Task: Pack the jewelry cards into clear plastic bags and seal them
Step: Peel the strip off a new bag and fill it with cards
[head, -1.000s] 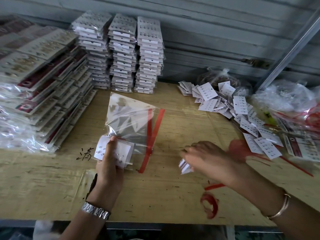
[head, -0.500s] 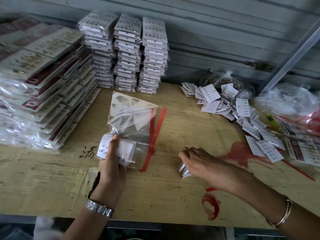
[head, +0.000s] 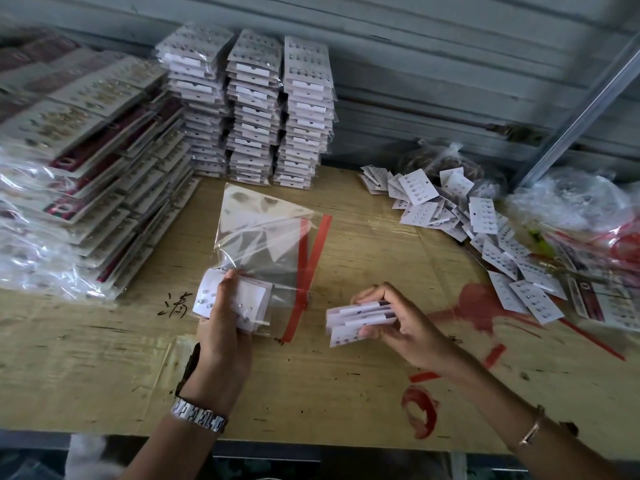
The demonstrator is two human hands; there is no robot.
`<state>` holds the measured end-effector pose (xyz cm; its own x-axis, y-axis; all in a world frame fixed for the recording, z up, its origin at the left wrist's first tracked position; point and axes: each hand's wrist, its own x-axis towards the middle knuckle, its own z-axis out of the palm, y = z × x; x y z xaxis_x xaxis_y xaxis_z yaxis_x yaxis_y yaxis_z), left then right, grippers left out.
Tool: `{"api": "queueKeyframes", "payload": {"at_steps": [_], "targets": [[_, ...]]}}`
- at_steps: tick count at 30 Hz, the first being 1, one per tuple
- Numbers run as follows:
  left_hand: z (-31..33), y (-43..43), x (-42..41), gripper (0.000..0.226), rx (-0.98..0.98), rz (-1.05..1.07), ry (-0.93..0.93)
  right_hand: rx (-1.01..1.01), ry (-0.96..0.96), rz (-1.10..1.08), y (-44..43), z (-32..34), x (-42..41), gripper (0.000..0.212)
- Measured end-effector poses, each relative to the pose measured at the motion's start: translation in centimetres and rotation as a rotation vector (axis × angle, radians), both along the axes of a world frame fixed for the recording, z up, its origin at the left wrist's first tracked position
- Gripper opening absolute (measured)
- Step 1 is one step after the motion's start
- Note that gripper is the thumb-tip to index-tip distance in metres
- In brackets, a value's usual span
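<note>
A clear plastic bag (head: 263,233) with a red seal strip (head: 311,261) lies on the cardboard-covered table (head: 346,393). My left hand (head: 221,323) grips the bag's near corner together with several white jewelry cards (head: 256,299) that sit inside it. To the right, just above the table, my right hand (head: 398,320) holds a small stack of white jewelry cards (head: 356,322) edge-on, pinched between thumb and fingers. A loose pile of more jewelry cards (head: 485,223) spreads along the right side of the table.
Three tall stacks of bagged cards (head: 252,109) stand against the back wall. A big heap of bagged card packs (head: 79,161) fills the left side. Crumpled plastic bags (head: 571,202) and red-striped packs lie at the far right. A metal bar (head: 581,109) slants up there.
My right hand has lifted off the table and turned, so its stack of cards now shows edge-on. My left hand keeps its grip on the bag and cards.
</note>
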<state>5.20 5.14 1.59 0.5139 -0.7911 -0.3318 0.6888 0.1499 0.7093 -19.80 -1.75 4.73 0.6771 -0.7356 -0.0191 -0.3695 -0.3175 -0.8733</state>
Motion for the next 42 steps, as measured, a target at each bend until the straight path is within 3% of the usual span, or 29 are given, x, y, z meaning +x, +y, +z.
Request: {"api": "queueKeyframes", "payload": {"at_steps": [6,15,20,25,29,35,42], "targets": [[-0.1,-0.1,-0.1,0.034,0.012,0.011,0.018,0.079,-0.042,-0.074,0.1,-3.1,-0.8,0.025],[-0.2,-0.2,0.0,0.042,0.019,-0.01,-0.002,0.066,-0.031,-0.037,0.1,-2.7,-0.7,0.022],[0.0,-0.3,-0.2,0.055,0.09,-0.064,0.049,0.29,-0.134,-0.077,0.6,-0.7,0.2,0.03],[0.6,0.1,-1.1,0.042,0.066,-0.156,0.052,0.495,-0.107,-0.036,1.3,0.8,2.0,0.041],[1.7,0.5,-1.4,0.04,0.009,-0.164,0.013,0.486,-0.08,-0.167,1.3,1.6,2.5,0.027],[2.9,1.2,-1.6,0.012,-0.056,-0.234,-0.034,0.508,-0.116,-0.341,0.6,2.6,3.0,0.025],[4.0,1.4,-2.3,0.019,-0.06,-0.209,-0.062,0.54,-0.245,-0.44,1.3,3.3,3.9,0.028]]}}
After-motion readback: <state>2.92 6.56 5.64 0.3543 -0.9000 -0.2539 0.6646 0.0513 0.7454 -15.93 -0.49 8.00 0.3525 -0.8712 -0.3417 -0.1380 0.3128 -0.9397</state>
